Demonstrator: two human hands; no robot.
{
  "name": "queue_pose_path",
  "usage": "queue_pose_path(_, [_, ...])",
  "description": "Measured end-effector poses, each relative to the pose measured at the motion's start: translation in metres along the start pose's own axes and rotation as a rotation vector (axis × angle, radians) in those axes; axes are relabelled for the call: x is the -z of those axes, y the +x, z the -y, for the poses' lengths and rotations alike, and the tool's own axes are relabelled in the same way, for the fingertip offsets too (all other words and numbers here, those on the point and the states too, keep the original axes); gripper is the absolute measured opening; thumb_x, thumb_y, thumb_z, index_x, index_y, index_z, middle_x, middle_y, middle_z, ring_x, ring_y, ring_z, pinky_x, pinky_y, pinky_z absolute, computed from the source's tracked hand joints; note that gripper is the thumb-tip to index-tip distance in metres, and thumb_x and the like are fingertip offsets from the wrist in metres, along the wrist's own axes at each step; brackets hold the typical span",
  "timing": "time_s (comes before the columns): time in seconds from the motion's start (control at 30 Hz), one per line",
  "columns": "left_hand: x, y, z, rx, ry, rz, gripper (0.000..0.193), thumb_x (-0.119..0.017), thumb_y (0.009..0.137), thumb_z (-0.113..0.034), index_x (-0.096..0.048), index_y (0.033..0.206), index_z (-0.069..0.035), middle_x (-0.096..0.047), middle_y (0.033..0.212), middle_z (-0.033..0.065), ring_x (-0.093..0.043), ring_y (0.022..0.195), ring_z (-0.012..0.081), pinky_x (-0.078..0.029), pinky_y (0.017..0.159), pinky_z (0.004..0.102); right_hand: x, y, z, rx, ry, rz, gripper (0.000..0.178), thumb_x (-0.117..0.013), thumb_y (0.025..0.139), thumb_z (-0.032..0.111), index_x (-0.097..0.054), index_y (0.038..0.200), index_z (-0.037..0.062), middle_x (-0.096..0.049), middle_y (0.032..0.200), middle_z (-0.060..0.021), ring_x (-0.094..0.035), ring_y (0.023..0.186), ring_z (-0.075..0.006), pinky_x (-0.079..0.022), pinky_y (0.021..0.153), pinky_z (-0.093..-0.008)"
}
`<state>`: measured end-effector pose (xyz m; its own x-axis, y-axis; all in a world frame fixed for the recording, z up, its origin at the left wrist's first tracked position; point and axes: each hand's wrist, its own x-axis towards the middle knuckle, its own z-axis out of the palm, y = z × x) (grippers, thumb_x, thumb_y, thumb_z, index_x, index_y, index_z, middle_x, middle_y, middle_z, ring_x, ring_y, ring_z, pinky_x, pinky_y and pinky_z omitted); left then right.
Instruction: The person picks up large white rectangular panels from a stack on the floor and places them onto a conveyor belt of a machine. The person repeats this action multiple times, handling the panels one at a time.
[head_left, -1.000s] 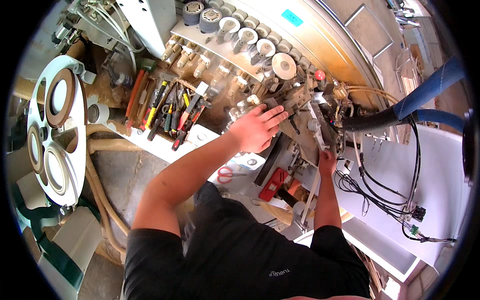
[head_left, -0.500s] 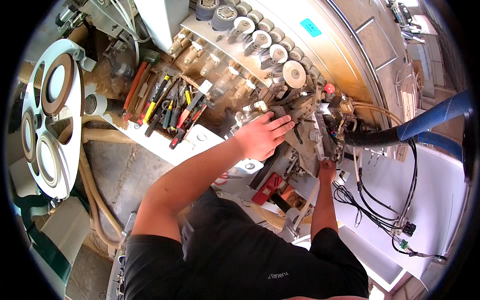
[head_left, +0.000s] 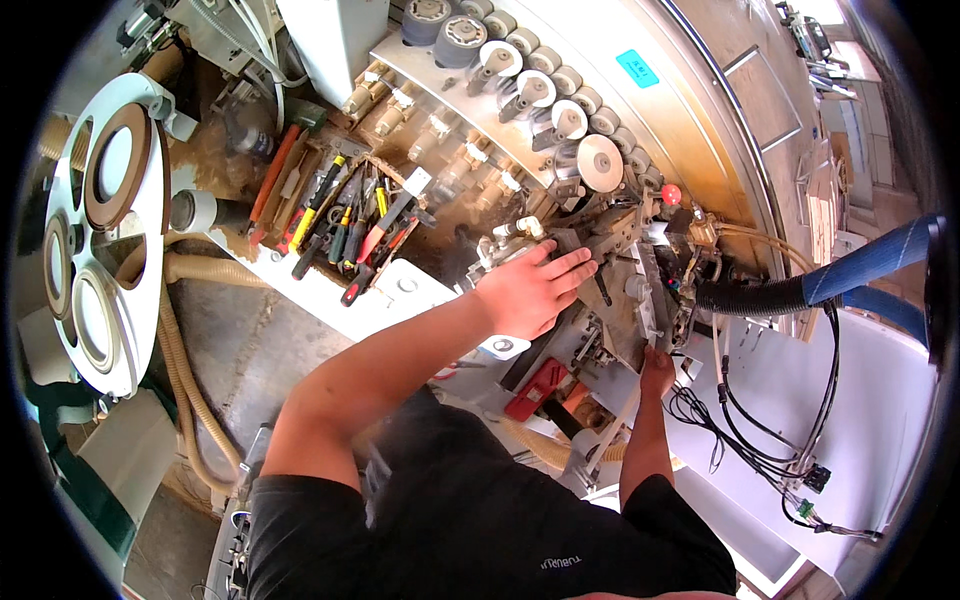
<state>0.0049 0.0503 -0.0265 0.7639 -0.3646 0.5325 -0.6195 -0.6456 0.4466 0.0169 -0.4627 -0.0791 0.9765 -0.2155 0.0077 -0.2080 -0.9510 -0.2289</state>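
My left hand (head_left: 528, 292) lies over a dark metal block of the machine (head_left: 570, 240), its fingers stretched out toward the right. Beside its fingertips is a flat metal plate (head_left: 612, 315) with a small dark lever (head_left: 602, 289). Farther right, my right hand (head_left: 657, 372) is closed at the lower end of a narrow metal bar assembly (head_left: 645, 290). What its fingers pinch is hidden. A red ball knob (head_left: 671, 194) stands above, near brass fittings.
A row of rollers (head_left: 530, 92) runs along the machine's far side. Screwdrivers and cutters fill a tool tray (head_left: 350, 215) to the left. A red case (head_left: 537, 388) lies below my left hand. A blue hose (head_left: 870, 260) and black cables (head_left: 760, 440) are at right.
The view has shifted slightly, so the machine sits a little lower and farther right. Both hands keep almost the same places on it.
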Motion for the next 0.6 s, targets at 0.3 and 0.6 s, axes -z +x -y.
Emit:
queue_pose_path(0.3, [0.001, -0.003, -0.001, 0.0, 0.011, -0.006, 0.033, -0.066, 0.079, -0.029, -0.072, 0.101, -0.005, -0.052, 0.148, 0.0083, -0.042, 0.141, 0.0245, -0.041, 0.107, 0.046, 0.01, 0.003, 0.024, 0.049, -0.16, 0.009, 0.034, -0.074, 0.089, 0.038, -0.076, 0.094, 0.0044, -0.071, 0.086, -0.014, -0.067, 0.078, -0.0277, -0.051, 0.073, -0.0373])
queue_pose_path(0.6, [-0.001, -0.004, -0.001, 0.004, 0.027, 0.008, 0.034, -0.066, 0.079, -0.03, -0.073, 0.102, -0.005, -0.052, 0.148, 0.0077, -0.041, 0.141, 0.024, -0.04, 0.107, 0.046, 0.012, 0.005, 0.02, -0.01, -0.111, 0.044, 0.037, -0.075, 0.087, 0.04, -0.076, 0.096, 0.0041, -0.072, 0.097, -0.018, -0.07, 0.086, -0.0336, -0.052, 0.076, -0.042])
